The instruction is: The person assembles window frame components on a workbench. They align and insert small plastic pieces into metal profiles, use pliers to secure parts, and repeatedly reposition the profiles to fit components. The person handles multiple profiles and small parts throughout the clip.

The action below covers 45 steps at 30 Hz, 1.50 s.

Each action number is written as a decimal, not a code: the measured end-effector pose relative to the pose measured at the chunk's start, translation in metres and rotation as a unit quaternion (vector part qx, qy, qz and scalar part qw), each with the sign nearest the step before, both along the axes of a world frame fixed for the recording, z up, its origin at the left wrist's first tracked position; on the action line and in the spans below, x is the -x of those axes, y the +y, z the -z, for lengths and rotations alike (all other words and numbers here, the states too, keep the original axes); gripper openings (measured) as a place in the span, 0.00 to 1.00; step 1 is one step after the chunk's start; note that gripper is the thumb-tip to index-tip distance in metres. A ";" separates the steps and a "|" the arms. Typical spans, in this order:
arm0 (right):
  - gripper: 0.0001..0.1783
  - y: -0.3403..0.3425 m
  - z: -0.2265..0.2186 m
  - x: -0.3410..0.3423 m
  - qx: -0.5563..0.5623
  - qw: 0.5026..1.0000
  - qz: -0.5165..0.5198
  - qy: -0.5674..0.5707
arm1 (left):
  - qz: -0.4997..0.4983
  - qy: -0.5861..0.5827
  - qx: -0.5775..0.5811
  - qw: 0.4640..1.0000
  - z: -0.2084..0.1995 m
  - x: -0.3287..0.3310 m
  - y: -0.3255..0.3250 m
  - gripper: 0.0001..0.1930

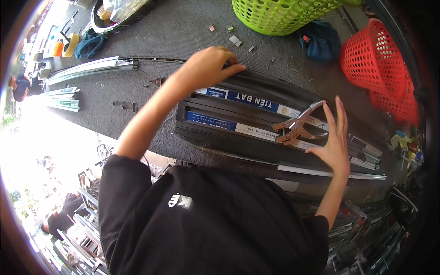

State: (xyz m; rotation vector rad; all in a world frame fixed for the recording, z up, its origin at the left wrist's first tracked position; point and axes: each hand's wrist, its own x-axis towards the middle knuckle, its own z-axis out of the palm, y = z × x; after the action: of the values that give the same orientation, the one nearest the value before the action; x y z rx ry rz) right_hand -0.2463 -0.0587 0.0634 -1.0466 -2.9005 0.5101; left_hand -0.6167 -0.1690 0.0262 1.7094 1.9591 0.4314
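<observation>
Long black metal profiles [263, 113] with blue and white label strips lie side by side across the workbench in front of me. On top of them rests a silver hand punch [293, 129], shaped like pliers, its handles toward the right. My right hand [338, 149] is around those handles with thumb and fingers spread wide; the index fingertip is at the upper handle's end, and whether it touches cannot be told. My left hand [211, 66] reaches to the far edge of the stack, fingers bent over the end of a black profile [256, 80]. Its fingertips are partly hidden.
Beyond the profiles stand a green basket [279, 16] and red baskets [371, 55], with a dark blue cloth [321, 43] between. Small offcuts [235, 40] lie nearby. Leftward are pale profiles [91, 68] and a tape roll [71, 45]. A pale strip [316, 171] lies along the near edge.
</observation>
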 end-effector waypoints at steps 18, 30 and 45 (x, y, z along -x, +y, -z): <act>0.53 0.003 -0.083 0.034 -0.011 0.989 -0.134 -0.060 | 0.002 0.008 0.226 0.974 -0.013 0.049 0.023 0.32; 0.54 0.002 -0.080 0.097 0.072 0.971 -0.216 -0.076 | 0.070 -0.143 0.275 0.948 -0.010 0.052 0.017 0.27; 0.44 0.022 -0.067 0.159 0.257 0.900 -0.346 0.069 | -0.033 -0.251 0.108 0.961 0.000 0.029 -0.010 0.11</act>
State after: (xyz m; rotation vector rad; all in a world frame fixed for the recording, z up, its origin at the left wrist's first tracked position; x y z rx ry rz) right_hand -0.4054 -0.0366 0.1307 0.0949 -2.9906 1.3526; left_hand -0.6455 -0.1790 0.0257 1.2493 1.6245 0.5866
